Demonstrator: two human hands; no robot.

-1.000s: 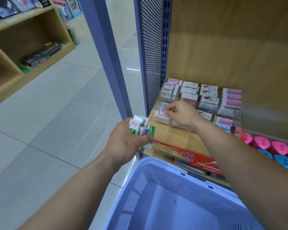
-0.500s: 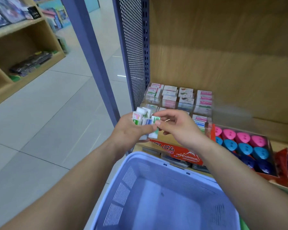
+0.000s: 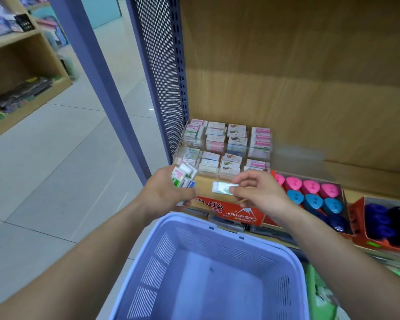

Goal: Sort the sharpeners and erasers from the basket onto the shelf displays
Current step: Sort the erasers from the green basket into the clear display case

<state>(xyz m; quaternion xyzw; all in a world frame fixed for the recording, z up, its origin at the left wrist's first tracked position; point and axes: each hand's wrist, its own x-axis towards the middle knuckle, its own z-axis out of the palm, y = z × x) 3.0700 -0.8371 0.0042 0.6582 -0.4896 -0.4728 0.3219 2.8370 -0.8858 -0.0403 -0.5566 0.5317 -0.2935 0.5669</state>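
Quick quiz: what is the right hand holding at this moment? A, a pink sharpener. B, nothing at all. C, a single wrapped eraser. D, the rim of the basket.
C: the right hand pinches one wrapped eraser by its end, while the left hand grips a bunch of erasers.

Wooden shelf (image 3: 367, 179) — eraser display (image 3: 226, 148), sharpener box (image 3: 346, 206)

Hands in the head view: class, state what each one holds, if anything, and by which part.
The left hand grips a bunch of small erasers by their lower ends. The right hand pinches a single wrapped eraser by its right end.
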